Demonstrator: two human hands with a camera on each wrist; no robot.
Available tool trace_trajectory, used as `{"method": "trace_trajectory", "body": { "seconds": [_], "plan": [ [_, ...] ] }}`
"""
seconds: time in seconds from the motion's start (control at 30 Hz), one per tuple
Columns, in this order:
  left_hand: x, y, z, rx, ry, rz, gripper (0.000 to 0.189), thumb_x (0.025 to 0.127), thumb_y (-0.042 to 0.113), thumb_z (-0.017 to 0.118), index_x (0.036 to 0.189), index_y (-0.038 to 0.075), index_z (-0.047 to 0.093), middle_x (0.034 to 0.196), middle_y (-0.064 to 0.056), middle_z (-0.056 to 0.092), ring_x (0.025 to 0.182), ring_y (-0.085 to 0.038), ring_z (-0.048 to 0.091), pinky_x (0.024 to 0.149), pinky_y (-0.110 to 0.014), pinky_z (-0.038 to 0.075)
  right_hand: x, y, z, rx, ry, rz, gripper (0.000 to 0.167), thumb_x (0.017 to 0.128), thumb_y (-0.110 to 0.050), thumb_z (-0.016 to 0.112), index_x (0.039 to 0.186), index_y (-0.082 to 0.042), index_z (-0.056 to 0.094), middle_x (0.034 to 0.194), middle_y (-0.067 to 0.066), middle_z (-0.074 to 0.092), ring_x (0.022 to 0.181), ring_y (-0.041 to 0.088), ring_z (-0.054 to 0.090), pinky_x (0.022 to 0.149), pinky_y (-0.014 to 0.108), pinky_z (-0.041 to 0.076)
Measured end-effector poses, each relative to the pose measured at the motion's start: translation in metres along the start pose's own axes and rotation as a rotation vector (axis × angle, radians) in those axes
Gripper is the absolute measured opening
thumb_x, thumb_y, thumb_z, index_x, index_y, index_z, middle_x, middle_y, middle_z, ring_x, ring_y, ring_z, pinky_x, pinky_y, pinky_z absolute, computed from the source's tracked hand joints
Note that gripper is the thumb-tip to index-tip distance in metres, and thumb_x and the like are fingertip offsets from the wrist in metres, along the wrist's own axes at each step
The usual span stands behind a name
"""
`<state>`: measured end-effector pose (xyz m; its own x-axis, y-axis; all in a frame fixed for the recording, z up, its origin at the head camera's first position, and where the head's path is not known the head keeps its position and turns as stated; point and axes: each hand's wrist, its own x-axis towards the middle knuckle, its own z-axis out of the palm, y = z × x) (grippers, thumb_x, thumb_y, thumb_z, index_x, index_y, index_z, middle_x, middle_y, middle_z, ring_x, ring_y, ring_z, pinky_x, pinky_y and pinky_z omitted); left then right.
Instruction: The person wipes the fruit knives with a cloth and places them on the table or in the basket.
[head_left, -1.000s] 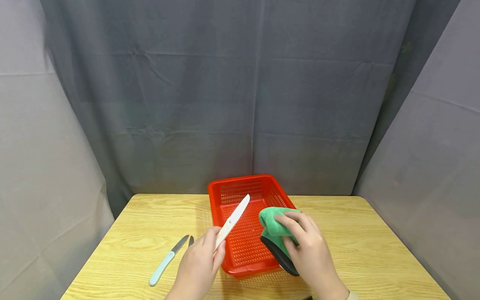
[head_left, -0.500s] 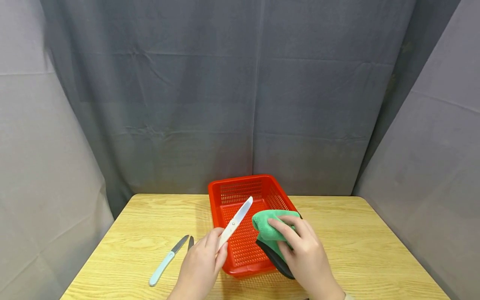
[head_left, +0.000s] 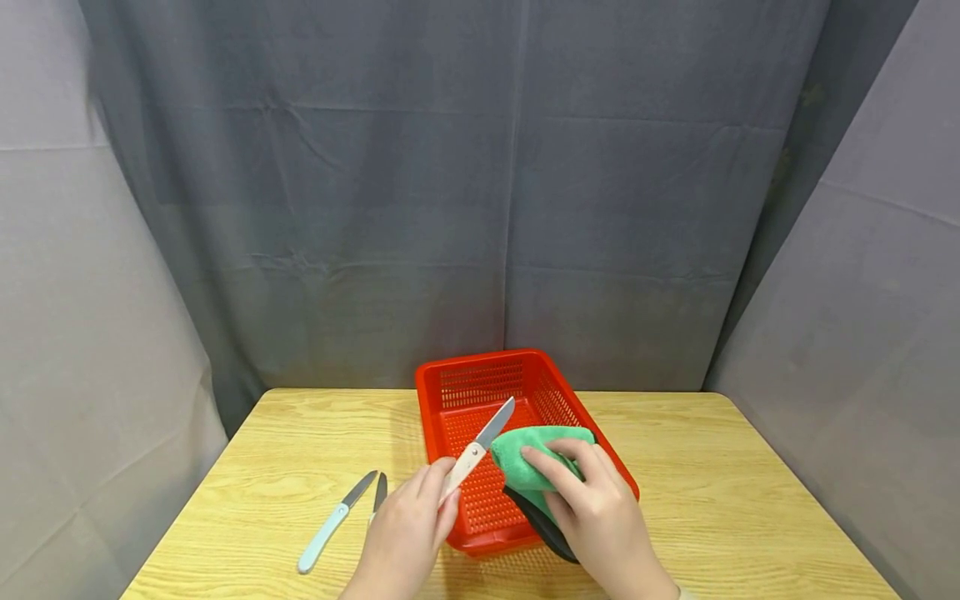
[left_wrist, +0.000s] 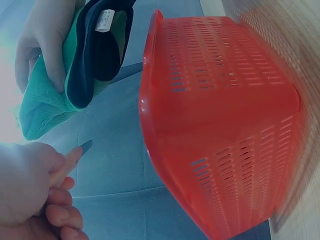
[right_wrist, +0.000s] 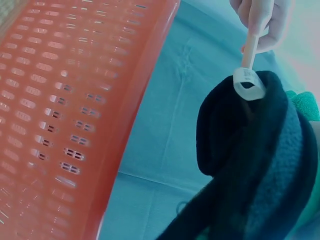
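My left hand [head_left: 408, 529] grips the cream handle of a small knife [head_left: 468, 462], its grey blade slanting up to the right over the basket. In my right hand [head_left: 607, 517] is a bunched green cloth [head_left: 528, 458] with a black edge, pinched between thumb and fingers. In the head view the cloth lies close beside the knife where handle and blade join; whether they touch cannot be told. The left wrist view shows the cloth [left_wrist: 45, 112] above the knife tip [left_wrist: 86, 146]. A white tag [right_wrist: 248, 84] on the cloth overlaps the knife in the right wrist view.
A red perforated basket [head_left: 471, 546] stands on the wooden table [head_left: 750, 500] beyond and below both hands. Left of it lies a knife with a pale blue handle [head_left: 324, 537]. Another knife [head_left: 381, 490] lies beside it, partly hidden by my left hand. Grey curtains [head_left: 375, 208] hang around the table.
My right hand and the cloth have moved left and slightly down, closer to the knife. The knife has shifted a little right and down, and its blade has gone from bright to grey.
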<state>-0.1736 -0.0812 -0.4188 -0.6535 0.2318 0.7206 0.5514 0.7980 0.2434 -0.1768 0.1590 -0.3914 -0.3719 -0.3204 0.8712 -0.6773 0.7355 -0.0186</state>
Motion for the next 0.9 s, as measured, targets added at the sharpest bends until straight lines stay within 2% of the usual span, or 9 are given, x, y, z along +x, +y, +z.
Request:
{"method": "trace_trajectory", "body": {
  "seconds": [0.37, 0.4, 0.43, 0.47, 0.5, 0.57, 0.63, 0.9],
  "plan": [
    [-0.0002, -0.0020, 0.0026, 0.050, 0.072, 0.157, 0.043, 0.081, 0.013, 0.083, 0.119, 0.006, 0.066, 0.092, 0.002, 0.066, 0.078, -0.012, 0.064, 0.072, -0.028, 0.055, -0.0024, -0.0004, 0.0054, 0.002, -0.025, -0.010, 0.044, 0.109, -0.034, 0.034, 0.124, -0.022, 0.074, 0.111, 0.008, 0.066, 0.097, 0.027, 0.064, 0.075, 0.043, 0.059],
    [-0.0002, -0.0017, 0.0023, 0.050, 0.071, 0.165, 0.043, 0.081, 0.013, 0.083, 0.119, 0.007, 0.066, 0.092, 0.003, 0.066, 0.077, -0.012, 0.063, 0.071, -0.027, 0.055, -0.0027, -0.0005, 0.0054, 0.004, -0.029, -0.009, 0.042, 0.109, -0.033, 0.036, 0.124, -0.022, 0.074, 0.111, 0.008, 0.066, 0.097, 0.027, 0.064, 0.075, 0.043, 0.059],
    [-0.0001, -0.0016, 0.0021, 0.051, 0.070, 0.170, 0.043, 0.081, 0.013, 0.083, 0.119, 0.007, 0.066, 0.091, 0.003, 0.065, 0.077, -0.011, 0.062, 0.071, -0.026, 0.054, -0.0029, -0.0005, 0.0056, 0.007, -0.032, -0.008, 0.034, 0.108, -0.027, 0.045, 0.125, -0.021, 0.074, 0.111, 0.008, 0.066, 0.097, 0.027, 0.064, 0.076, 0.043, 0.059],
    [-0.0002, -0.0016, 0.0021, 0.053, 0.068, 0.174, 0.042, 0.081, 0.013, 0.083, 0.119, 0.007, 0.066, 0.090, 0.004, 0.065, 0.076, -0.011, 0.061, 0.069, -0.026, 0.053, -0.0031, -0.0005, 0.0056, 0.009, -0.037, -0.004, 0.027, 0.106, -0.020, 0.054, 0.125, -0.021, 0.074, 0.112, 0.008, 0.066, 0.097, 0.027, 0.064, 0.076, 0.044, 0.059],
    [-0.0002, -0.0014, 0.0020, 0.056, 0.067, 0.176, 0.041, 0.081, 0.013, 0.083, 0.119, 0.007, 0.066, 0.090, 0.004, 0.064, 0.076, -0.010, 0.061, 0.069, -0.025, 0.053, -0.0033, -0.0005, 0.0055, 0.009, -0.044, 0.000, 0.028, 0.101, -0.014, 0.064, 0.125, -0.021, 0.073, 0.112, 0.008, 0.066, 0.097, 0.027, 0.064, 0.076, 0.044, 0.059],
    [-0.0002, -0.0012, 0.0019, 0.057, 0.068, 0.177, 0.041, 0.081, 0.013, 0.083, 0.118, 0.008, 0.066, 0.090, 0.004, 0.064, 0.075, -0.010, 0.060, 0.068, -0.024, 0.052, -0.0036, -0.0001, 0.0054, 0.007, -0.056, 0.007, 0.047, 0.084, -0.001, 0.078, 0.126, -0.022, 0.073, 0.112, 0.008, 0.066, 0.097, 0.028, 0.064, 0.077, 0.044, 0.060],
    [-0.0002, -0.0012, 0.0018, 0.058, 0.071, 0.176, 0.041, 0.081, 0.013, 0.083, 0.118, 0.008, 0.067, 0.090, 0.004, 0.064, 0.075, -0.010, 0.059, 0.068, -0.024, 0.051, -0.0036, 0.0007, 0.0056, 0.001, -0.056, 0.009, 0.065, 0.067, 0.006, 0.084, 0.125, -0.022, 0.074, 0.111, 0.008, 0.066, 0.096, 0.028, 0.064, 0.076, 0.043, 0.060],
    [-0.0001, -0.0005, 0.0013, 0.040, 0.103, 0.202, 0.042, 0.077, 0.010, 0.083, 0.117, 0.007, 0.069, 0.084, 0.007, 0.059, 0.069, -0.007, 0.052, 0.063, -0.018, 0.045, -0.0035, 0.0058, 0.0050, -0.016, -0.052, 0.036, 0.063, 0.067, 0.006, 0.084, 0.123, -0.021, 0.074, 0.109, 0.009, 0.066, 0.095, 0.028, 0.063, 0.076, 0.044, 0.059]
  ]
}}
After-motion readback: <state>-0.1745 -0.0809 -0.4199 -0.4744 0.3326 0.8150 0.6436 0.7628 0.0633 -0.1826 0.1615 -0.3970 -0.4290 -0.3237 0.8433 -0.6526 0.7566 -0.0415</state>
